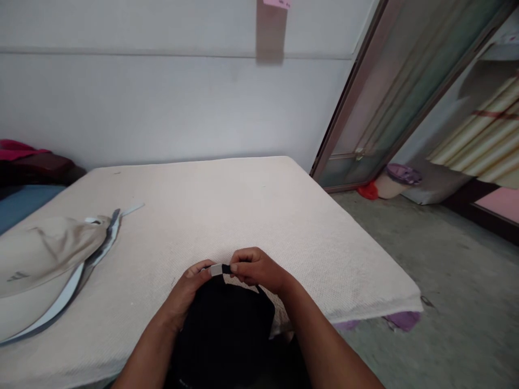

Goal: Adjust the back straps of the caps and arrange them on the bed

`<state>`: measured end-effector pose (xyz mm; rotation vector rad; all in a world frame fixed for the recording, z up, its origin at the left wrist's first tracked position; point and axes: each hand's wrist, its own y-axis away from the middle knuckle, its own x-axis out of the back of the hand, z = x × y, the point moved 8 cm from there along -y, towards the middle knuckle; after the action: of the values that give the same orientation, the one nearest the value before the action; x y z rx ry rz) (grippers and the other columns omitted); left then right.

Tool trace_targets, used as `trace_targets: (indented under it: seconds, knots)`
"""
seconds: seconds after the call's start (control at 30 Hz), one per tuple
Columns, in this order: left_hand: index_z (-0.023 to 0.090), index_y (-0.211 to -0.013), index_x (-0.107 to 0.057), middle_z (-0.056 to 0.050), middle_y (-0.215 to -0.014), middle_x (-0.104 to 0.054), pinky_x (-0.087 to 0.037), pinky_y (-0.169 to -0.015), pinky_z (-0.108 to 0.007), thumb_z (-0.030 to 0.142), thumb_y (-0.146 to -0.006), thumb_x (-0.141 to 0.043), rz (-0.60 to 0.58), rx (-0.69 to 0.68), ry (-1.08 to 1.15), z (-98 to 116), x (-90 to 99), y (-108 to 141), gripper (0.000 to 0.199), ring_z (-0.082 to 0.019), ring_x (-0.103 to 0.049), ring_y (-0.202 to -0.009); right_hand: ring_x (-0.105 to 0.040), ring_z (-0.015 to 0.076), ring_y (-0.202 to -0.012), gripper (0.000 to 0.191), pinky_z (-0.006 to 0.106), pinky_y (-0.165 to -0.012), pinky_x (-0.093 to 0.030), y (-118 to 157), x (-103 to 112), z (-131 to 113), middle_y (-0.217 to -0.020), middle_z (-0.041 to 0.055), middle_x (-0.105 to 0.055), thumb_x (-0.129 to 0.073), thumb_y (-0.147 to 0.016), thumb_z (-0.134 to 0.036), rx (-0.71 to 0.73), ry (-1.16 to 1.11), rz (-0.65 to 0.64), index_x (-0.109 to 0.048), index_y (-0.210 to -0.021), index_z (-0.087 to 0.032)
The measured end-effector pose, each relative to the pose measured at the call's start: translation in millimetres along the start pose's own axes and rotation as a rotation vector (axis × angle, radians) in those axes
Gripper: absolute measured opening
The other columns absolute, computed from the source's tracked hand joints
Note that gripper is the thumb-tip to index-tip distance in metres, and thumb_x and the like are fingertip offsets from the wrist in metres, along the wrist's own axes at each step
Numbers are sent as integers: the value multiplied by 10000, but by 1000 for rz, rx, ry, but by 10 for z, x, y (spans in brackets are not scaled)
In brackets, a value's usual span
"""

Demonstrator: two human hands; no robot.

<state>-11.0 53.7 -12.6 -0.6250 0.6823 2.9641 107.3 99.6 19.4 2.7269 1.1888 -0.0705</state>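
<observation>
A black cap (227,329) is held upright near the table's front edge, with its strap end toward the far side. My left hand (190,285) is closed, thumb and fingers pinching a light grey buckle (216,270) at the back of the cap. From the other side, my right hand (256,266) pinches the short black strap (226,268) that comes out of that buckle. A gap shows between the strap and the cap's edge. The lower part of the cap is dark and runs out of view at the bottom.
Beige caps (48,248) lie stacked at the left on the padded cream surface (203,200). Dark and pink items (32,159) stand behind them. A white wall closes off the back. A bin (395,181) with a purple liner sits on the floor at right, by a glass door (373,108).
</observation>
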Motion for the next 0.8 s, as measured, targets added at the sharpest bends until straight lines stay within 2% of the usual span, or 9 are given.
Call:
trace_targets:
  seconds: [0.1, 0.4, 0.57, 0.8]
  knots:
    - [169, -781, -618, 26, -592, -571, -364, -476, -181, 278, -755, -685, -1, 2, -19, 0, -7, 8, 130, -78, -491, -478, -376, 50, -455, 148, 185, -434, -272, -10, 15, -22, -525, -44, -472, -588, -789, -258, 14, 34, 37, -598, -692, -147]
    - [167, -815, -623, 5, -654, -615, -386, -519, -190, 286, -757, -685, -15, 6, -16, 6, -24, 26, 147, -80, -509, -515, -375, 50, -462, 185, 187, -444, -274, 2, -5, -52, -544, -45, -475, -598, -799, -322, 15, -4, 25, -606, -750, -144]
    - [192, -889, -640, 12, -662, -627, -399, -533, -194, 307, -748, -697, 25, 11, -109, 17, 0, 47, 191, -94, -540, -543, -376, 50, -459, 132, 192, -443, -276, 3, -7, -57, -547, -41, -490, -593, -787, -267, 47, -41, 12, -607, -748, -142]
    - [217, -914, -644, 22, -665, -633, -383, -505, -185, 320, -732, -706, 22, -10, -218, 79, 6, 60, 218, -91, -529, -529, -389, 53, -459, 84, 190, -414, -249, 7, -5, 25, -551, -37, -494, -560, -772, -199, -2, -44, -26, -593, -716, -146]
